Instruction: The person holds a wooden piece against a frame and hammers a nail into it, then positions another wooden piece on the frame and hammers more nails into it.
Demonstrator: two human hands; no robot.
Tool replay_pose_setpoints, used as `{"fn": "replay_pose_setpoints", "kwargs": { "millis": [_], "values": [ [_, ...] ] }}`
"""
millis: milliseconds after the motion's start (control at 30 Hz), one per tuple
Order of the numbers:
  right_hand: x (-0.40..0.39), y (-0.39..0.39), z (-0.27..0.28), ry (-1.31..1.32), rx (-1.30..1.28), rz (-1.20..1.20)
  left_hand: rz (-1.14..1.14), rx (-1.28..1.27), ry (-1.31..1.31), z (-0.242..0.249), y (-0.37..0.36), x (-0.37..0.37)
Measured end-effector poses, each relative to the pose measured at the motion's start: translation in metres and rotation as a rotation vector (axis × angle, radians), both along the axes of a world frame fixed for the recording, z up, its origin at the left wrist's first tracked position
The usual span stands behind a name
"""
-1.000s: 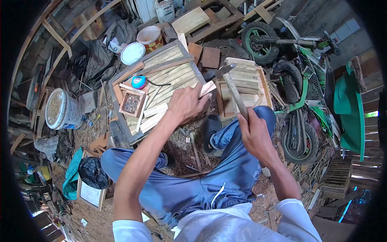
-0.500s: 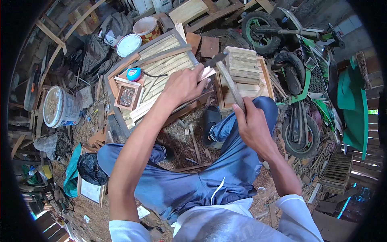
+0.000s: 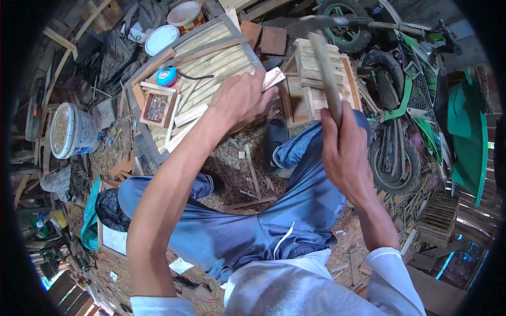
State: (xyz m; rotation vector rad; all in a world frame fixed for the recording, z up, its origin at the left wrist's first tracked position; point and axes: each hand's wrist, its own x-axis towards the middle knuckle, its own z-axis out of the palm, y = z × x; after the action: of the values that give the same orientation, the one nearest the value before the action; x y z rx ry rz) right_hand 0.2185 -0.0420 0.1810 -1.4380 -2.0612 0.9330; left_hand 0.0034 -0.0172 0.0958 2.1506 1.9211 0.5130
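Observation:
My right hand point(image 3: 345, 152) is wrapped round the wooden handle of a hammer point(image 3: 328, 73), whose blurred metal head is raised at the upper right. My left hand point(image 3: 240, 100) grips a pale wooden strip point(image 3: 274, 78) over the edge of a slatted wooden bench point(image 3: 219, 62); one end sticks out past the fingers, while the hand hides the middle. On the bench lie a blue tape measure point(image 3: 166, 77) and a small wooden box point(image 3: 172, 111) holding small pieces I cannot make out clearly. Beside the bench stands a wooden crate point(image 3: 352, 79) with short slats stacked on it.
A green motorbike point(image 3: 403, 100) stands at the right, near a green plastic sheet point(image 3: 468, 142). White buckets point(image 3: 87, 131) and a patterned tub point(image 3: 185, 18) are at the left and back. Wood scraps litter the ground around my feet.
The hammer has swung up and away from the strip, its handle now more upright. My left hand still holds the strip, and the view has shifted slightly.

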Motion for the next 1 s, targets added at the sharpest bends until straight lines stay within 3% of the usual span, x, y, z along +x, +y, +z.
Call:
{"fn": "replay_pose_setpoints", "kwargs": {
  "millis": [67,100,200,367,467,633,700,767,867,900,1000],
  "values": [
    [0.003,-0.002,-0.026,-0.014,-0.036,-0.037,0.01,0.002,0.006,0.0,-0.002,0.0],
    [0.004,0.003,-0.033,-0.115,-0.069,0.054,0.017,0.009,0.012,0.0,-0.002,0.0],
    [0.012,0.01,-0.029,-0.171,-0.072,0.082,-0.004,0.015,0.011,0.0,-0.002,0.001],
    [0.003,-0.003,-0.02,0.048,0.052,-0.074,0.007,-0.015,0.004,-0.002,-0.002,0.002],
    [0.012,0.006,-0.055,-0.168,-0.012,0.119,0.032,-0.008,0.033,0.002,-0.002,0.003],
    [0.004,-0.002,0.0,0.03,0.01,0.017,-0.004,0.037,0.016,-0.005,-0.002,0.002],
    [0.005,-0.005,-0.021,0.022,0.004,0.016,0.007,0.011,0.02,-0.004,-0.002,0.003],
    [0.011,0.002,-0.049,-0.175,-0.056,0.121,0.019,0.003,0.025,-0.003,-0.002,0.004],
    [0.006,0.004,-0.027,-0.178,-0.047,0.113,0.005,-0.129,0.084,0.007,0.0,0.006],
    [0.002,0.002,-0.008,-0.132,-0.088,0.066,-0.004,-0.116,0.081,0.005,-0.002,0.007],
    [0.003,-0.011,-0.001,0.097,0.104,-0.015,0.003,-0.038,0.04,-0.001,-0.004,0.006]
  ]
}}
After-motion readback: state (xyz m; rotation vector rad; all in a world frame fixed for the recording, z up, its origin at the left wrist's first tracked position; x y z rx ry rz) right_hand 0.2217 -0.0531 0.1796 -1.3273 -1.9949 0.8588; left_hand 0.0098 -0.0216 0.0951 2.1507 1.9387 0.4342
